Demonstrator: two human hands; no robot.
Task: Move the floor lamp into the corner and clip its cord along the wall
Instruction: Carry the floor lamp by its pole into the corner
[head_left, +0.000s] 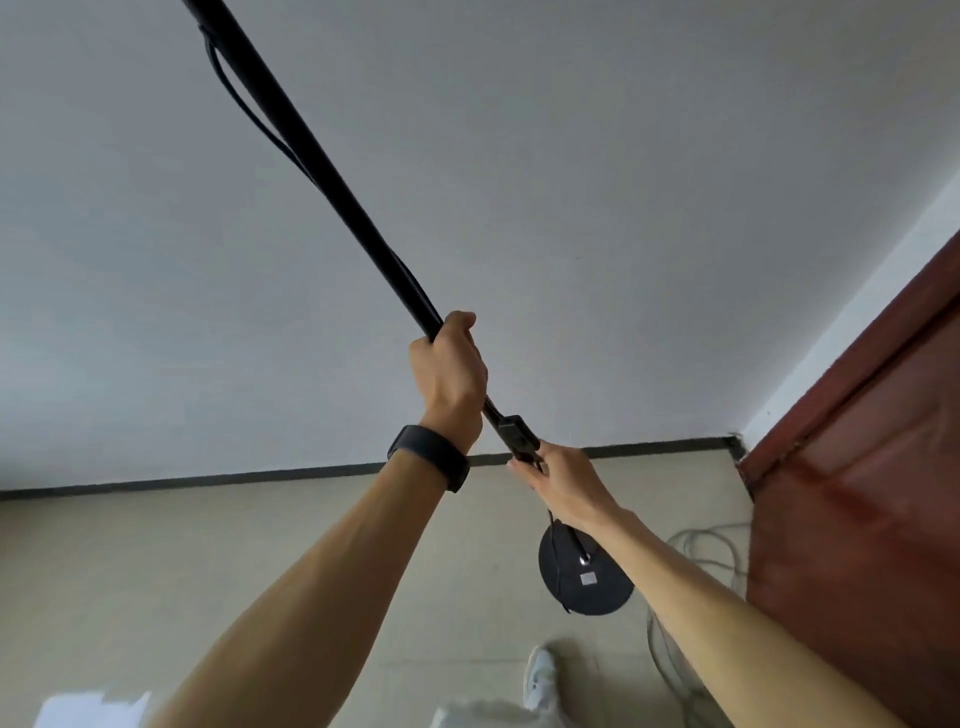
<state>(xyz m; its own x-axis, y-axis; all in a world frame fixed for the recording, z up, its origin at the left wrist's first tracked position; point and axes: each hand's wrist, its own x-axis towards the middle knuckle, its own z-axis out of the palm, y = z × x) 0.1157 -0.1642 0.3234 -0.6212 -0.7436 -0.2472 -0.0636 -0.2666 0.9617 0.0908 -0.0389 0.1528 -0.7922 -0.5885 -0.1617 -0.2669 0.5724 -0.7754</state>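
The floor lamp's black pole (332, 182) slants from upper left down to its round base (584, 571) above the beige tiled floor (208, 545). The left hand (449, 376) is wrapped around the pole; the right hand (563, 486) pinches it just below the inline switch (517, 434), near a white wall (571, 208) and red-brown door (857, 493).

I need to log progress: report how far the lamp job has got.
Done: nothing finished yet. In hand: the left hand and right hand both grip the thin black lamp pole, its round black base near the corner by the reddish-brown door. Left: the black cord hangs along the pole, not clipped to the white wall.
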